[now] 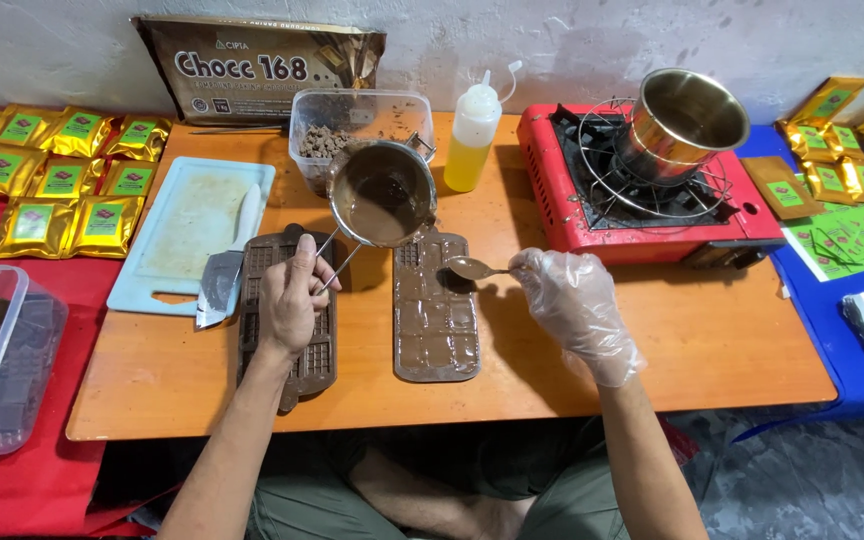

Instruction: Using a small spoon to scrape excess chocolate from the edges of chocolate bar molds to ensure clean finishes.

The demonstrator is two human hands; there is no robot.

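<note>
Two chocolate moulds lie side by side on the wooden table (712,350): the right mould (436,306) looks filled with melted chocolate across most of its cavities, while the left mould (288,345) looks unfilled as far as it shows (part of it is hidden under the hand). The left hand (290,296), bare, grips the wire handle of a small metal pot (384,195) of melted chocolate, held tilted above the moulds' far ends. The right hand (577,310), in a clear glove, pinches a spoon (475,268) whose bowl sits over the filled mould's upper corner. Beyond stand a yellow squeeze bottle (474,135) and a red stove (642,185).
</note>
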